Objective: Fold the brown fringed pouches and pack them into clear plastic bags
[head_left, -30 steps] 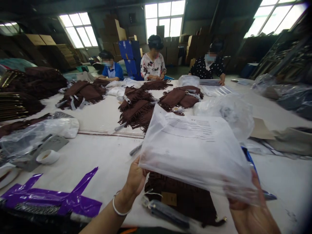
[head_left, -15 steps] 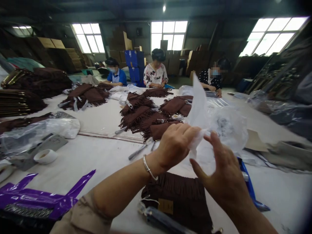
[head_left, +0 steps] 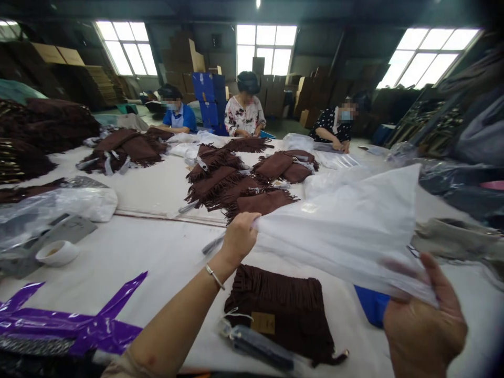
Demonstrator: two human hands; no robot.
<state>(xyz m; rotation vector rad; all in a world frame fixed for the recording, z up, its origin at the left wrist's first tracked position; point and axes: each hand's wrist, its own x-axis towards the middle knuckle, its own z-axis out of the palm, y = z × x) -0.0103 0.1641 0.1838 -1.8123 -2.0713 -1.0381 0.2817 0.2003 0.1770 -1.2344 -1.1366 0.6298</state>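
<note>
A translucent white plastic bag (head_left: 338, 226) is stretched between my hands above the table. My left hand (head_left: 241, 239) is closed on its gathered left end. At its lower right edge is my right hand (head_left: 427, 315), fingers showing blurred through the film and thumb on the near side; whether they are inside the bag or behind it I cannot tell. Below lies a dark brown fringed handbag (head_left: 281, 310) with a tan tag (head_left: 263, 323) on a white string. A dark strap in clear plastic wrap (head_left: 260, 344) lies along its front.
Brown fringed bags (head_left: 240, 184) are heaped mid-table, with more piles at left. A tape roll (head_left: 57, 253) and purple plastic packaging (head_left: 74, 323) lie at left. A blue object (head_left: 372, 304) is partly under the plastic bag. Three co-workers sit across the table.
The crumpled plastic bag is now spread out wide. My right hand has moved right and down with its edge, while my left has shifted left, uncovering more of the brown handbag.
</note>
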